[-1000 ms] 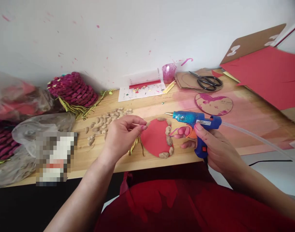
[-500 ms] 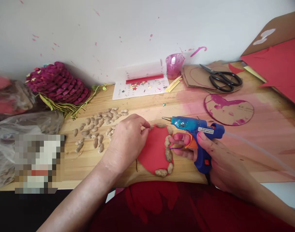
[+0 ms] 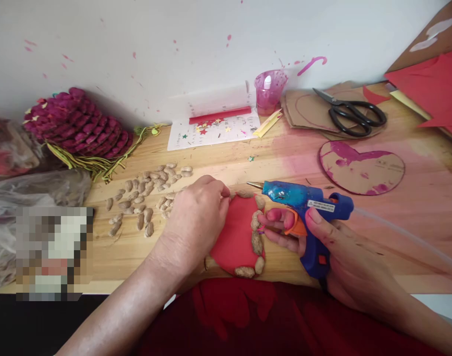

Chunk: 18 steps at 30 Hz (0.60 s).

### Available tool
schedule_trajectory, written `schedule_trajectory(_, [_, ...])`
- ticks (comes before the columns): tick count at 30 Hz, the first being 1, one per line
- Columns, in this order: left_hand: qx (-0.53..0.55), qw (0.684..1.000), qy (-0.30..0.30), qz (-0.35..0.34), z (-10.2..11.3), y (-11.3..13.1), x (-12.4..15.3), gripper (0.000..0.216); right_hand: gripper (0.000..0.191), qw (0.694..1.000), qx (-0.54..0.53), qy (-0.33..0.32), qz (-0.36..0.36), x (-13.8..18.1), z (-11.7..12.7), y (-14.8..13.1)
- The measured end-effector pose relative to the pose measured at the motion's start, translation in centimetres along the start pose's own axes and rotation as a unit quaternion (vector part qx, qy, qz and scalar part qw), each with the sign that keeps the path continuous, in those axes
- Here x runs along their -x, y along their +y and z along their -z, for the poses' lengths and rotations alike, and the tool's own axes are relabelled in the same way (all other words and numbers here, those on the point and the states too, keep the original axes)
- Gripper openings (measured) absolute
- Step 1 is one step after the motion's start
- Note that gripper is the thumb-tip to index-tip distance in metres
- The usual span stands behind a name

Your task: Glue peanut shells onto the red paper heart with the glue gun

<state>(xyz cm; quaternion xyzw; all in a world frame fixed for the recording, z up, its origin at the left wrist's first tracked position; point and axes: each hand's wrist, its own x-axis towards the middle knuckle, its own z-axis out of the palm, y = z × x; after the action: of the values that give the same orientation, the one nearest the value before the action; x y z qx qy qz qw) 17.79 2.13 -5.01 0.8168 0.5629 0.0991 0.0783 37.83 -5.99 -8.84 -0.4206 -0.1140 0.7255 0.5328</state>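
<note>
One work surface is in view: a pale wooden table point(image 3: 248, 163), stained pink across its right half, set against a white wall point(image 3: 174, 49) spattered with pink paint.

Hands and work item:
- One red disc point(image 3: 235, 235) lies flat at the near edge of the table, between the two hands.
- Six peanut shells point(image 3: 256, 242) show along the disc's upper, right and lower rim, touching one another in places.
- Left hand point(image 3: 196, 217): it rests on the disc's left part, with the fingertips drawn together at the upper rim. Whether they pinch anything cannot be told.
- Right hand point(image 3: 340, 257): it is clenched round the handle of one blue glue gun point(image 3: 307, 202), with a finger on the orange trigger. The nozzle points left, just above the disc's upper edge.

Other items, counted:
- One heap of loose peanuts point(image 3: 144, 193), more than twenty, left of the disc.
- One pair of black scissors point(image 3: 354, 116), lying on brown card at the rear right.
- One cardboard cut-out point(image 3: 361, 168) smeared with pink.
- One pink cup point(image 3: 269, 91) against the wall.
- One sticker sheet point(image 3: 214, 131) bearing small stars.
- One purple woven piece point(image 3: 77, 123) with yellow-green strands, at the far left.
- Red paper sheets point(image 3: 433, 89) at the far right.

Writing: one white label point(image 3: 320, 205) on the gun's barrel carries print too small to read.
</note>
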Motion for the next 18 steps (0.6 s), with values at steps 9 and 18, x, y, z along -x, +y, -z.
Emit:
schedule_trajectory(9, [-0.029,1.0,-0.001,-0.005,-0.34,0.02,0.02,0.011,0.025,1.0,0.001,0.015,-0.01,0.06,0.0,-0.06])
schedule_trajectory(18, [-0.037,0.999,-0.027,0.003,0.06,0.35,0.01,0.013,0.02,1.0,0.008,0.013,-0.008,0.13,-0.26,-0.16])
